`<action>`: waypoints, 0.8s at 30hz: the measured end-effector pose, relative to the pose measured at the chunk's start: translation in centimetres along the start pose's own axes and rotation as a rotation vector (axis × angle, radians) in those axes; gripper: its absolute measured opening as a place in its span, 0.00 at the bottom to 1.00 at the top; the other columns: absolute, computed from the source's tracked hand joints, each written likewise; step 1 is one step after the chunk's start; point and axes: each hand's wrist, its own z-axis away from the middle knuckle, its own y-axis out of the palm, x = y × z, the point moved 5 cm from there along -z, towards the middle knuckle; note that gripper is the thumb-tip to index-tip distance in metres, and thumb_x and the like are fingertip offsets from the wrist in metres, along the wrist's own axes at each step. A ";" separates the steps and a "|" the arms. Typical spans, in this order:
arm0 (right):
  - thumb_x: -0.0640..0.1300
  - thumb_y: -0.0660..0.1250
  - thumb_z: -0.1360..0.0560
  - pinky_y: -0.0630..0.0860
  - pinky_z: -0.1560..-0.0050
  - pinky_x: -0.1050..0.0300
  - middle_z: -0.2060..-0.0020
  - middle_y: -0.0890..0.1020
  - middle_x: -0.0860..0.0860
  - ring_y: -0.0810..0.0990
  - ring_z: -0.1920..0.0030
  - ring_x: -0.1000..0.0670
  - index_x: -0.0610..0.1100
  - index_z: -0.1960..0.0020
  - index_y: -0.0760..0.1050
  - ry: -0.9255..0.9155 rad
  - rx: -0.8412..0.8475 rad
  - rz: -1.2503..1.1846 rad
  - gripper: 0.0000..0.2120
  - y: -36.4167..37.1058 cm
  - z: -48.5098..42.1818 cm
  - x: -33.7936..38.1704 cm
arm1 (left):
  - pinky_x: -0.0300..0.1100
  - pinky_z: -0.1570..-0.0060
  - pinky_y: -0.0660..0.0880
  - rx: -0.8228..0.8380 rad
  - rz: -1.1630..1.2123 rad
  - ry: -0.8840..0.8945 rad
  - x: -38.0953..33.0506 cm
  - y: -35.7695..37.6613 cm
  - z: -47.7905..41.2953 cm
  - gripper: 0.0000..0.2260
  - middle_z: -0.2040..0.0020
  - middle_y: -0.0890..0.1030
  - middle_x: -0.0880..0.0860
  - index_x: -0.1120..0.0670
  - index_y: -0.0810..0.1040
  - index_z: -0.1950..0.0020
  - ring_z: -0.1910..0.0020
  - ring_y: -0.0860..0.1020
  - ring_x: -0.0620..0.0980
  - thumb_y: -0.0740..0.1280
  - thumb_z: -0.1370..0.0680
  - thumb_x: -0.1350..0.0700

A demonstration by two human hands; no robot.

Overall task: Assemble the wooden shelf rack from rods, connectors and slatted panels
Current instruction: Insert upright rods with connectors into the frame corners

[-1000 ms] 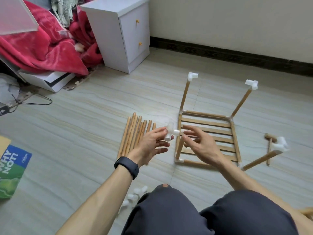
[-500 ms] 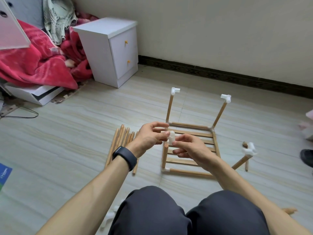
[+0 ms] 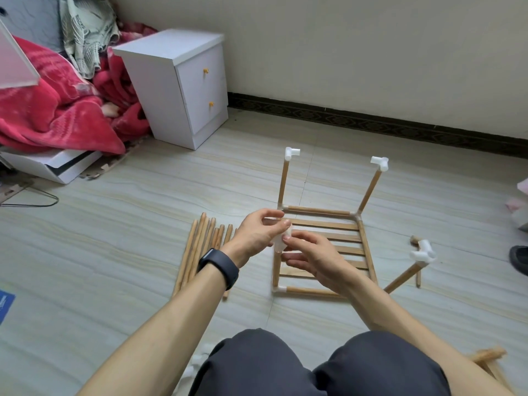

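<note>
A slatted wooden panel (image 3: 337,254) framed by rods lies flat on the floor. Two upright rods rise from its far corners, each topped by a white connector (image 3: 291,152) (image 3: 380,162). A third rod with a white connector (image 3: 423,252) leans out from the near right corner. Above the panel's left edge, my left hand (image 3: 257,234) and my right hand (image 3: 308,254) pinch one small white connector (image 3: 281,242) between their fingertips. A bundle of loose rods (image 3: 200,251) lies left of the panel, partly under my left wrist.
A white two-drawer cabinet (image 3: 183,84) stands at the back left beside a red blanket (image 3: 54,110). More white connectors (image 3: 197,361) lie by my left knee, and rods (image 3: 488,358) by my right. A dark shoe (image 3: 518,260) sits at the right edge.
Both hands have closed in tighter around the white connector. The view has tilted up, showing more wall and cabinet.
</note>
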 end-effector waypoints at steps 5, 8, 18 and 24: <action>0.44 0.72 0.22 0.83 0.48 0.54 0.47 0.85 0.40 0.87 0.50 0.44 0.40 0.42 0.78 0.031 -0.108 -0.173 0.12 -0.7 -1.0 -1.5 | 0.39 0.60 0.78 -0.050 -0.040 -0.045 3.0 -0.9 0.5 0.11 0.56 0.86 0.49 0.49 0.80 0.45 0.58 0.84 0.46 0.70 0.21 0.44; 0.49 0.72 0.22 0.82 0.54 0.56 0.49 0.84 0.42 0.88 0.53 0.44 0.40 0.43 0.80 0.058 -0.118 -0.116 0.14 -0.6 -1.4 -2.3 | 0.36 0.63 0.76 -0.095 -0.064 -0.034 3.8 -1.3 0.1 0.09 0.62 0.84 0.48 0.51 0.82 0.46 0.63 0.81 0.43 0.68 0.19 0.47; 0.49 0.75 0.24 0.83 0.58 0.55 0.59 0.87 0.43 0.88 0.56 0.43 0.39 0.50 0.79 0.034 -0.194 -0.014 0.13 -1.7 -2.4 -3.4 | 0.39 0.57 0.79 -0.044 -0.062 -0.088 4.3 -0.8 -0.9 0.11 0.51 0.84 0.47 0.50 0.83 0.42 0.56 0.83 0.44 0.67 0.19 0.46; 0.54 0.74 0.27 0.85 0.57 0.52 0.61 0.87 0.45 0.87 0.59 0.44 0.38 0.51 0.81 0.019 -0.219 0.105 0.18 -1.9 -1.9 -3.9 | 0.36 0.53 0.76 -0.044 0.063 -0.055 5.8 0.2 0.6 0.19 0.46 0.85 0.46 0.45 0.77 0.36 0.48 0.83 0.40 0.76 0.25 0.52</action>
